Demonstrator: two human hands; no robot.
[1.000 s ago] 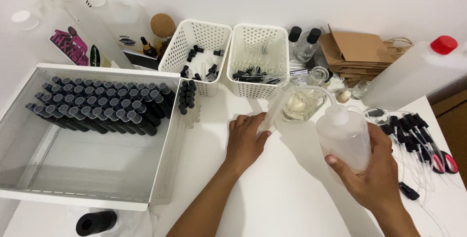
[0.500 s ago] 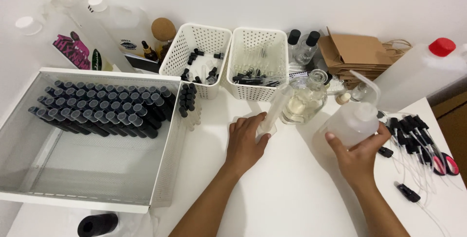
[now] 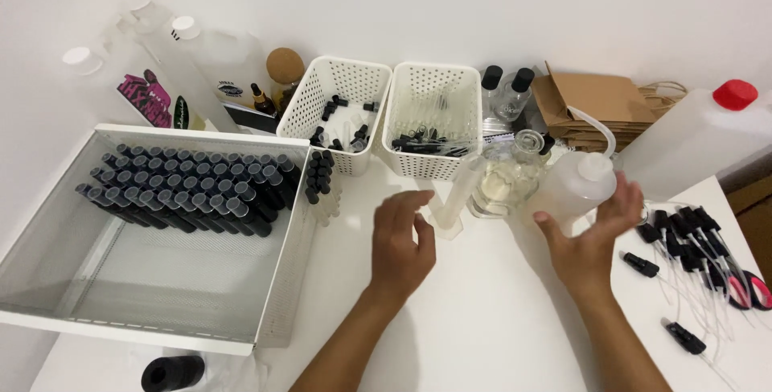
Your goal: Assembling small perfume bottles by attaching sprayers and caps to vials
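Two hands over a white table, beside a squeeze bottle

The right hand (image 3: 591,243) spreads open against the squeeze bottle (image 3: 575,187) just beyond it. The left hand (image 3: 402,239) hovers loosely open, empty, with the measuring cylinder (image 3: 454,199) just past its fingertips.

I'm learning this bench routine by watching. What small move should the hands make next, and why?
Probably steady the measuring cylinder with the left hand: its fingers are open just beside it, while the right hand rests against the squeeze bottle.
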